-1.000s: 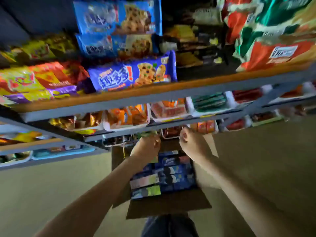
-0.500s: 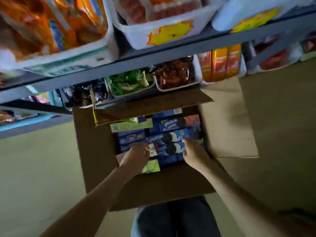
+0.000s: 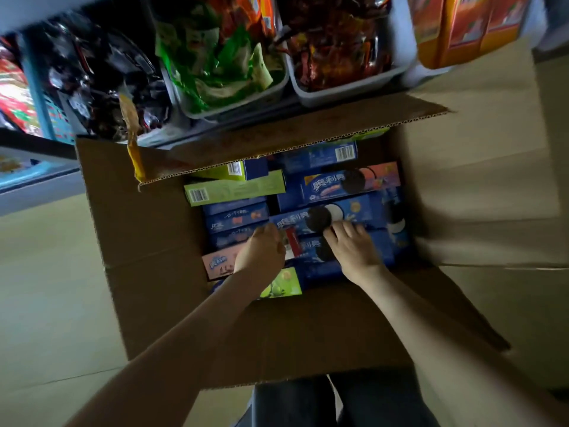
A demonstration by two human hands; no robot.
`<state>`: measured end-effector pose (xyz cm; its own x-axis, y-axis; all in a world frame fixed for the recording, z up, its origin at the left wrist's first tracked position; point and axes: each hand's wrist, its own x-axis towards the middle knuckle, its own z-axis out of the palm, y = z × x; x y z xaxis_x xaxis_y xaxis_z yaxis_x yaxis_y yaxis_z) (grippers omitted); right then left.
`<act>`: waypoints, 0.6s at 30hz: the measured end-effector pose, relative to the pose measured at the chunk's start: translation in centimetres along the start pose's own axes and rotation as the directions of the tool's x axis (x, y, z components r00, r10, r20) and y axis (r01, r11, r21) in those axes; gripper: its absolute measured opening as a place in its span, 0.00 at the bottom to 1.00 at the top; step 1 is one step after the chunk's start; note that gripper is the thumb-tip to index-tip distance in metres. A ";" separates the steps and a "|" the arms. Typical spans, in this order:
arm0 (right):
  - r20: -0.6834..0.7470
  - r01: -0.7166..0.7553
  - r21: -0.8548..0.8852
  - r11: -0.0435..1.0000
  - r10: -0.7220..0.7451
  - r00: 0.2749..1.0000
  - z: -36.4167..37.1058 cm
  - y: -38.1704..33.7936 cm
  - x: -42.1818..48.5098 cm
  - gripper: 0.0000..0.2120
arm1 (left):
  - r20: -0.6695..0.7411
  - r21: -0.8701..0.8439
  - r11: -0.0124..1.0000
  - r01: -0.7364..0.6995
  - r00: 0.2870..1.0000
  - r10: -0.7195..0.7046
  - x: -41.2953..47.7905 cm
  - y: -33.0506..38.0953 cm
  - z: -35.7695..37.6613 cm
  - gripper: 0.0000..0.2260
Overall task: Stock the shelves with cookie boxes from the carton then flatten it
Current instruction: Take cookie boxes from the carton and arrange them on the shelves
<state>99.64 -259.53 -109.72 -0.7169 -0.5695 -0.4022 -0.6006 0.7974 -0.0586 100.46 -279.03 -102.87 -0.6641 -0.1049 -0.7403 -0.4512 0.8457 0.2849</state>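
Cookie boxes (image 3: pixel 320 217), mostly dark blue with a few pale green and pink ones, lie packed flat and tight in rows inside an open brown carton (image 3: pixel 147 241) that stands on the floor (image 3: pixel 46 288), filling the middle of the head view. Its flaps are folded outward at 3, 6 and 9 o'clock, and the flap at 12 o'clock leans over the far row. The left hand (image 3: pixel 261 251) reaches in at the centre, knuckles up and fingers curled down among the boxes; whether it grips one cannot be told. Just beside it, toward 3 o'clock, the right hand (image 3: pixel 354 248) rests flat on a blue box, fingers loosely spread, holding nothing. At 12 o'clock, beyond the carton, is a low shelf (image 3: pixel 40 180) with grey bins (image 3: pixel 246 101) of green and red snack packets. The person's legs (image 3: pixel 308 405) show at 6 o'clock. The boxes look light, stiff and smooth-faced, but thin card would likely dent under a hard squeeze. Because they sit edge to edge, a sound hold is probably a pinch across the long narrow sides after tipping one end up.
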 end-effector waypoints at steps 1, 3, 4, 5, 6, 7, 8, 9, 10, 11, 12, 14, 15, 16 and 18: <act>-0.002 0.008 -0.012 1.000 -0.008 1.000 -0.2 0.0 0.0 0.20 | -0.008 0.008 1.000 -0.011 1.000 0.011 0.0 0.2 0.0 0.06; 0.083 -0.018 -0.005 1.000 0.018 0.996 -0.5 0.0 -0.2 0.22 | -0.014 0.030 0.999 -0.033 0.999 0.033 -0.1 1.1 -0.3 0.06; 0.158 -0.033 0.012 0.999 0.031 0.987 -0.6 0.1 -0.4 0.24 | -0.015 0.040 0.998 -0.040 0.999 0.041 -0.2 1.5 -0.4 0.07; 0.225 -0.062 0.018 0.998 0.056 0.973 -0.9 0.4 -0.7 0.24 | -0.018 0.051 0.998 -0.048 0.999 0.049 -0.3 2.0 -0.5 0.07; 0.260 -0.107 0.019 0.994 0.099 0.961 -1.3 0.8 -1.1 0.24 | -0.016 0.057 0.997 -0.055 0.998 0.056 -0.6 2.5 -0.6 0.07; 0.281 -0.150 0.014 0.989 0.140 0.949 -1.8 1.2 -1.5 0.25 | -0.016 0.054 0.997 -0.062 0.998 0.063 -0.9 2.8 -0.6 0.08; 0.295 -0.175 0.006 0.984 0.166 0.941 -2.4 1.7 -2.0 0.25 | -0.018 0.051 0.997 -0.065 0.998 0.066 -1.5 3.3 -0.7 0.08; 0.306 -0.195 0.006 0.981 0.184 0.934 -2.9 2.2 -2.5 0.25 | -0.023 0.051 0.996 -0.070 0.997 0.071 -2.0 3.7 -0.9 0.09; 0.315 -0.209 0.016 0.978 0.194 0.929 -3.9 2.7 -3.0 0.25 | -0.024 0.054 0.996 -0.075 0.997 0.076 -2.8 4.3 -1.2 0.09; 0.326 -0.219 0.020 0.976 0.200 0.924 -4.9 3.2 -3.7 0.25 | -0.025 0.065 0.994 -0.084 0.996 0.086 -3.5 5.0 -1.5 0.10; 0.321 -0.226 0.015 0.974 0.209 0.924 -6.1 3.6 -4.3 0.25 | -0.023 0.079 0.992 -0.096 0.995 0.098 -4.4 5.7 -1.9 0.11; 0.301 -0.240 0.016 0.971 0.225 0.927 -9.0 4.2 -5.7 0.23 | -0.022 0.099 0.988 -0.120 0.992 0.123 -6.3 7.5 -2.9 0.14; 0.284 -0.242 0.024 0.970 0.225 0.932 -10.8 4.3 -6.3 0.23 | -0.030 0.105 0.985 -0.138 0.989 0.142 -7.5 8.5 -3.5 0.16; 0.269 -0.230 0.026 0.973 0.215 0.939 -12.8 4.4 -6.9 0.24 | -0.042 0.118 0.980 -0.163 0.985 0.169 -8.7 9.6 -4.3 0.18; 0.228 -0.195 0.026 0.981 0.184 0.956 -17.4 4.5 -7.9 0.25 | -0.068 0.205 0.950 -0.236 0.965 0.254 -11.5 12.0 -6.4 0.25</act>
<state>96.44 -254.93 -90.86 -0.7152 -0.3525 -0.6034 -0.4401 0.8979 -0.0030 98.82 -271.01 -87.01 -0.7960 0.0781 -0.6002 -0.1499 0.9353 0.3206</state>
